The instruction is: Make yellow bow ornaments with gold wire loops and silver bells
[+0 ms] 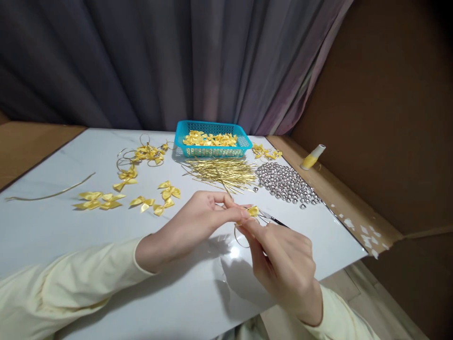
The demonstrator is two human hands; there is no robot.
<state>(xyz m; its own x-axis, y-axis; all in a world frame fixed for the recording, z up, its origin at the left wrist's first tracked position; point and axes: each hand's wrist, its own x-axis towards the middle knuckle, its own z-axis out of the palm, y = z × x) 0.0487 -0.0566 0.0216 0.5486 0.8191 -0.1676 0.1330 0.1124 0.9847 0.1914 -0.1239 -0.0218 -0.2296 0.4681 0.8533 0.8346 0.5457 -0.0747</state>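
Note:
My left hand (198, 219) and my right hand (283, 264) meet over the white table (53, 226), both pinching a small yellow ribbon bow (253, 211). A thin gold loop (240, 238) hangs below the bow between the fingers. Both hands' fingers are closed around the bow and its wire. Just behind the right hand lies a pair of scissors (274, 220), partly hidden.
A blue basket (212, 151) of yellow bows stands at the back. In front of it lie a pile of gold wire ties (221, 172) and a heap of silver bells (285, 183). Loose bows (99, 200) lie left. A thread spool (313, 157) rests right.

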